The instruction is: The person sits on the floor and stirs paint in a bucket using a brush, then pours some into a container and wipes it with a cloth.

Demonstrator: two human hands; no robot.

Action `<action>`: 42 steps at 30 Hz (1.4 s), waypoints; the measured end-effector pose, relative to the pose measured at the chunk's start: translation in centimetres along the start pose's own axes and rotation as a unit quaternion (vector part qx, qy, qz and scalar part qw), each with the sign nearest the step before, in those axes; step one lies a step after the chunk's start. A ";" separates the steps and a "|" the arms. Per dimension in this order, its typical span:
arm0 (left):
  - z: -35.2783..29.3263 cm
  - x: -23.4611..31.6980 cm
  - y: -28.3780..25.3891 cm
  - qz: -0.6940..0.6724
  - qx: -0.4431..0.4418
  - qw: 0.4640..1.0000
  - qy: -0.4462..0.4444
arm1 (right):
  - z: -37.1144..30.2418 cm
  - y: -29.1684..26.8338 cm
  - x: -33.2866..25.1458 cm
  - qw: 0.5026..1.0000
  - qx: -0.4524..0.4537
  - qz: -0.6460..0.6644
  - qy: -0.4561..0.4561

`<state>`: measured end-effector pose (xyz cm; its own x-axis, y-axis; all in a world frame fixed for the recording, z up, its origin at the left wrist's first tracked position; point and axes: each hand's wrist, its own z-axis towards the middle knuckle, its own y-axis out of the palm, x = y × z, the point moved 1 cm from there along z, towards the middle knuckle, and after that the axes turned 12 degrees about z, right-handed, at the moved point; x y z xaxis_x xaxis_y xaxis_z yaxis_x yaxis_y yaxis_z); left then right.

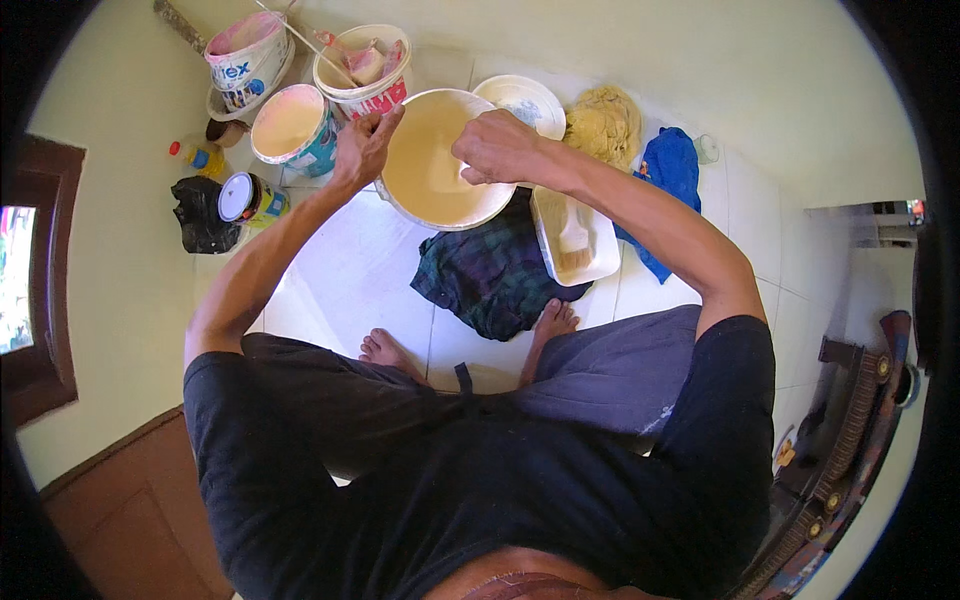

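A white bucket (448, 222) of cream-coloured paint stands tilted slightly in front of me on the tiled floor. My left hand (364, 150) grips its left rim, the thumb pointing up. Over the bucket's right side, my right hand (497, 148) is closed in a fist; a small pale bit shows beneath it, but what it holds is hidden. Just right of the bucket lies a white tray (606, 262) with a wide paintbrush (574, 238) in it. A dark checked cloth (490, 285) is spread below the bucket, near my feet.
At the back left stand a teal paint bucket (318, 150), a white-and-red bucket (385, 98) with tools in it, and stacked pails (245, 62). A paint can (268, 203) and black plastic bag (205, 215) sit left. A lid (535, 100), yellowish cloth (604, 125) and blue cloth (672, 165) lie right.
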<state>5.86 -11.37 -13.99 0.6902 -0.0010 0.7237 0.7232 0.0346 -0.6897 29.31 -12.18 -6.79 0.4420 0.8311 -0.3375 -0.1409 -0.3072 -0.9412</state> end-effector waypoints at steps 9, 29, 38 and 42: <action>-0.3 0.1 -0.5 -0.063 -0.005 0.998 -0.003 | -0.2 -9.9 -1.9 0.994 0.075 -0.008 0.081; 0.8 -1.1 -0.4 0.022 -0.049 0.998 -0.031 | -1.1 -14.2 -4.6 0.990 0.116 -0.013 0.081; 0.3 -0.3 -0.2 -0.005 -0.041 0.999 -0.020 | 0.0 -9.0 -1.2 0.992 0.124 -0.028 0.010; 0.4 -0.3 0.0 -0.017 -0.022 1.000 0.010 | 1.2 -4.2 -0.1 0.993 0.091 -0.070 -0.035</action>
<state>5.64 -10.96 -14.16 0.6658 -0.0206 0.7458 0.7458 -0.0101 -0.6661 28.83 -10.41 -2.86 0.4070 0.8918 -0.1977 -0.2425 -0.1031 -0.9646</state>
